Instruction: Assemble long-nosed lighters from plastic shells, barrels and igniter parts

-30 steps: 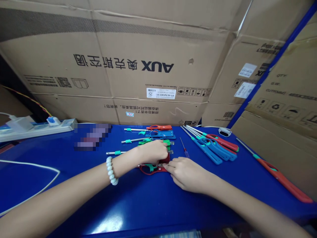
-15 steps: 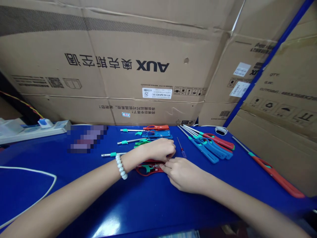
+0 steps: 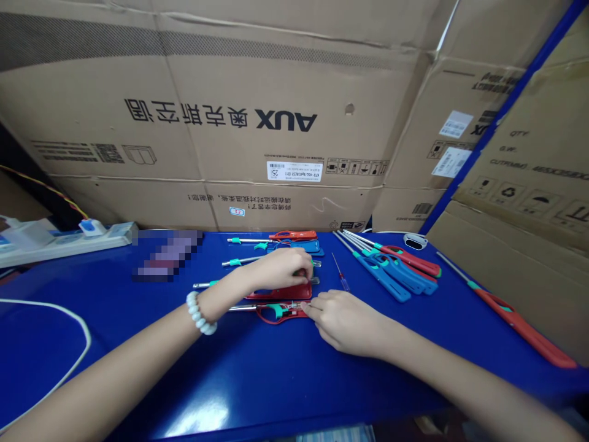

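Observation:
An opened red gas lighter (image 3: 267,315) lies on the blue table, its metal tube, green trigger and inner parts exposed. My right hand (image 3: 345,322) is closed at its handle end, thumb and fingertips pressed together there. Just beyond, my left hand (image 3: 289,268) hovers over a red casing half (image 3: 294,292), its fingers curled down. Whatever those left fingers hold, if anything, is hidden. Two small clear pieces (image 3: 315,280) stick out to the right of the left hand. A screwdriver (image 3: 343,279) with a purple handle rests beyond my right hand.
Opened lighters with an orange casing (image 3: 294,235) and a blue casing (image 3: 299,247) lie farther back. Several assembled lighters (image 3: 405,276) are piled at right, with another red lighter (image 3: 519,325) beyond. A power strip (image 3: 105,239) sits at left; a cardboard wall (image 3: 221,153) stands behind.
My left hand has moved slightly left and away from my right hand, uncovering the red casing half and the clear pieces. My right hand stays at the opened lighter.

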The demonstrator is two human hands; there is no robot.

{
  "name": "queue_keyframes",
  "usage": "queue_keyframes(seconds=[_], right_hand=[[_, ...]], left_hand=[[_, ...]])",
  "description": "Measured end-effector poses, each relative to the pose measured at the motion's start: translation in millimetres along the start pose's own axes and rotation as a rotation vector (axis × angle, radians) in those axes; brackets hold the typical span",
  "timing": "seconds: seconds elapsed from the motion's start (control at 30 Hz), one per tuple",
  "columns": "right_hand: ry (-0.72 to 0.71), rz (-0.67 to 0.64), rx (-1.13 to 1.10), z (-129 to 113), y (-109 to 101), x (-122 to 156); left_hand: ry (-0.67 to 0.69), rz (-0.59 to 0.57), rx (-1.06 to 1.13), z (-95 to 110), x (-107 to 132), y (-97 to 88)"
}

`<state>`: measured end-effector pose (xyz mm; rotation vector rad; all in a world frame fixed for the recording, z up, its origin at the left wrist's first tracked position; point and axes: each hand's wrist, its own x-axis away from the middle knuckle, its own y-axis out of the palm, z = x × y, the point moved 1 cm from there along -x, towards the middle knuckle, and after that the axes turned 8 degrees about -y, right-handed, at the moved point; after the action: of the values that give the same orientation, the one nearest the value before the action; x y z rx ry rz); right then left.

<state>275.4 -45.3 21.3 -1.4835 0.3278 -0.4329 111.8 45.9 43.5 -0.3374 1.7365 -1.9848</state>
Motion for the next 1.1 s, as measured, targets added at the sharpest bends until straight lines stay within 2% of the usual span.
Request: queue_keyframes(seconds=[0.2, 0.3, 0.4, 0.6, 0.83, 1.1], right_hand=[[0.025, -0.009, -0.075, 2.6, -5.8, -0.3], [0.044, -0.001, -0.111, 6.9, -7.7, 0.1], [0.040, 0.034, -0.171, 13.1, -6.4, -0.5], [0.042, 0.109, -0.246, 22.5, 2.6, -5.3], [0.044, 0.114, -0.235, 24.9, 5.2, -5.8], [0.018, 0.183, -0.162, 18.7, -4.9, -4.4]], left_hand=[[-0.284, -0.018, 0.078, -17.8, 52.0, -10.9], [-0.365, -0.012, 0.091, -21.1, 73.0, -7.7], [-0.408, -0.016, 0.109, -24.1, 84.2, -1.4], [-0.411, 0.021, 0.137, -27.3, 88.0, 9.5], [-0.424, 0.113, 0.252, -29.1, 87.9, 17.8], [-0.365, 0.040, 0.398, -25.3, 87.9, 13.7]])
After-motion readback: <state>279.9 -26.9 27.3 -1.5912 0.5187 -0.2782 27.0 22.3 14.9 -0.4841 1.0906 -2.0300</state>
